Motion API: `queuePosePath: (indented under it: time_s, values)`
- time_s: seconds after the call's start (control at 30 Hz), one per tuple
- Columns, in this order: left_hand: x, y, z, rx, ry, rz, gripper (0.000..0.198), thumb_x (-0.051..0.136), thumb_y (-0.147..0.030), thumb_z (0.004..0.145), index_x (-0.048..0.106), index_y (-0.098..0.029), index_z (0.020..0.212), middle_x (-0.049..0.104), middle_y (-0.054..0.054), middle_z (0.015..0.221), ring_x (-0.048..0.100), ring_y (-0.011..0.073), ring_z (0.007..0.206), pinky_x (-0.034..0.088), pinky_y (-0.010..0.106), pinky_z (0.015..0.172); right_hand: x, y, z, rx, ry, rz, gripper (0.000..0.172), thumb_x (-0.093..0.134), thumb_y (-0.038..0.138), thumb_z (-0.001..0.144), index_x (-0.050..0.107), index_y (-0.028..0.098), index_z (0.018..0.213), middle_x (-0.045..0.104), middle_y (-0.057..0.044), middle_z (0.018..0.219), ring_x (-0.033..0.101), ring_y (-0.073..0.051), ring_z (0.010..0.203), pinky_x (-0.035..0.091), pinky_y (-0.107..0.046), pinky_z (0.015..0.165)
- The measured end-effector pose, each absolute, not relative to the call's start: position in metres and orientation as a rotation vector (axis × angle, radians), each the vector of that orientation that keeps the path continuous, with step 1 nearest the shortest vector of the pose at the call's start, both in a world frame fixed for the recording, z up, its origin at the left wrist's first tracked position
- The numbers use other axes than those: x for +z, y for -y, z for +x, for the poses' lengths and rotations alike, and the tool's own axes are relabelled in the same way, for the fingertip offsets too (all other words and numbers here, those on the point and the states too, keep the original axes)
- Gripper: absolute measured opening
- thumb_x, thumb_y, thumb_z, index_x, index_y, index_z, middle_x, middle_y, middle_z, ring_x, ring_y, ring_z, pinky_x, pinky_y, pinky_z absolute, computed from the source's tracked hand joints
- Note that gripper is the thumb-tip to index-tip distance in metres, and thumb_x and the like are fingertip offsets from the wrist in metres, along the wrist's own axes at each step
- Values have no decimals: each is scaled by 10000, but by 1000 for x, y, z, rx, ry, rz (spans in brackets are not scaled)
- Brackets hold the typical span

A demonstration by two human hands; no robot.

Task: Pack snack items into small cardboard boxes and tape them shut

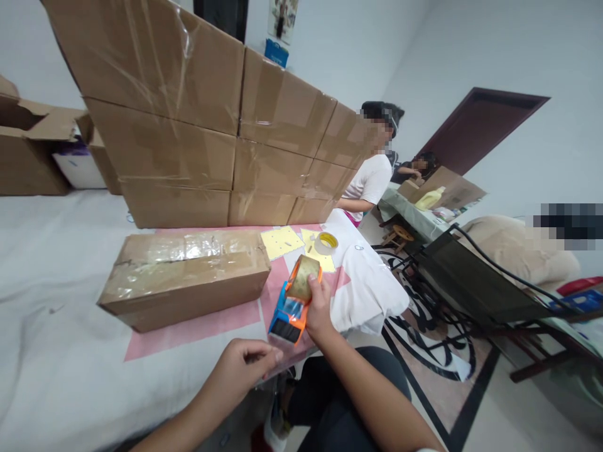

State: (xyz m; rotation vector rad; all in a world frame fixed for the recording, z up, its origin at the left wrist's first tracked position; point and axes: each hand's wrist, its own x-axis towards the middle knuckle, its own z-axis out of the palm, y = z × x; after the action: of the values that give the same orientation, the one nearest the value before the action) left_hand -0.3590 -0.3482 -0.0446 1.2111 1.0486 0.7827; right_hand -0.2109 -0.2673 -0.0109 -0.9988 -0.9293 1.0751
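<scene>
My right hand (319,304) is wrapped round an orange and blue tape dispenser (288,309) that carries a roll of tape. The dispenser is tilted, its black end toward me, above the near edge of the table. Just below that end, my left hand (249,363) is closed in a pinch. A faint clear strip of tape (284,346) shows between its fingertips and the dispenser. To the left lies a long cardboard box (198,282), its top seam covered with shiny clear tape. The box and the dispenser are apart.
A wall of stacked, taped cartons (188,150) stands behind the box. A loose tape roll (326,240) and yellow sheets (281,241) lie on the white-covered table (56,301). Open cartons (28,157) stand at left. Another person (372,182) is beyond the stack; a chair (485,282) is right.
</scene>
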Motion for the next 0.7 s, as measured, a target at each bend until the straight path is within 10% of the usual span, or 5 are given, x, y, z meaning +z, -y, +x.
queuePosePath:
  time_s: [0.7]
  values:
    - [-64, 350, -365, 1011, -982, 1604, 197, 630, -339, 866, 813, -297, 807, 766, -1, 732, 624, 156, 654, 414, 255, 660, -9, 283, -218, 1123, 737, -1184, 360, 670, 551, 778, 576, 204, 794, 581, 35, 677, 570, -151, 626, 487, -276, 600]
